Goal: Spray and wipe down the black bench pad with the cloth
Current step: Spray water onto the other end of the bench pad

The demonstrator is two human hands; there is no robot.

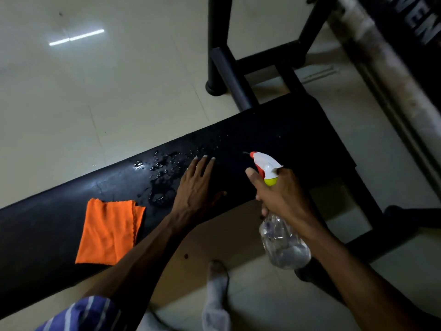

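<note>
The black bench pad (274, 130) runs diagonally from lower left to upper right. Water droplets (162, 173) glisten on its middle. An orange cloth (108, 231), folded, lies flat on the pad to the left, untouched. My left hand (196, 187) rests flat on the pad with fingers spread, just right of the wet patch. My right hand (279, 194) grips a clear spray bottle (284, 242) by its neck. The white and red nozzle (260, 161) points left over the pad.
Black metal frame legs (229, 75) stand on the pale tiled floor beyond the pad. A barbell or rack bar (381, 63) crosses the upper right. My foot in a grey sock (216, 283) stands on the floor below the bench.
</note>
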